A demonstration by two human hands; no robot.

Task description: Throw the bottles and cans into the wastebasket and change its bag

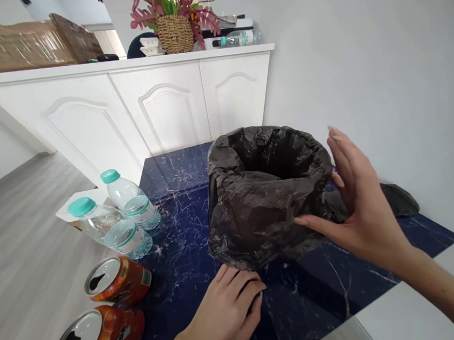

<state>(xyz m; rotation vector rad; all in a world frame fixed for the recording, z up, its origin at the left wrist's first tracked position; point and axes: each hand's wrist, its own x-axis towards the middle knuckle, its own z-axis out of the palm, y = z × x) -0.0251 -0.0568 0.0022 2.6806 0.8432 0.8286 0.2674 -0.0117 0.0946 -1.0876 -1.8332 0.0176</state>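
Head view: the black bag (pixel 254 220) stands mouth-up on the blue marbled table (pixel 329 297), ahead of the left hand (pixel 232 307); that hand rests loosely curled near the base, grasping nothing visible; the right hand (pixel 359 207) is spread around the bag's right side, thumb at the front film, fingers apart, no firm grip evident; fitting appears largely done, the mouth being open and the edge folded outward; creased film suggests smoothing is left; two capped bottles (pixel 117 232) and two opened cans (pixel 135 277) stand outside.
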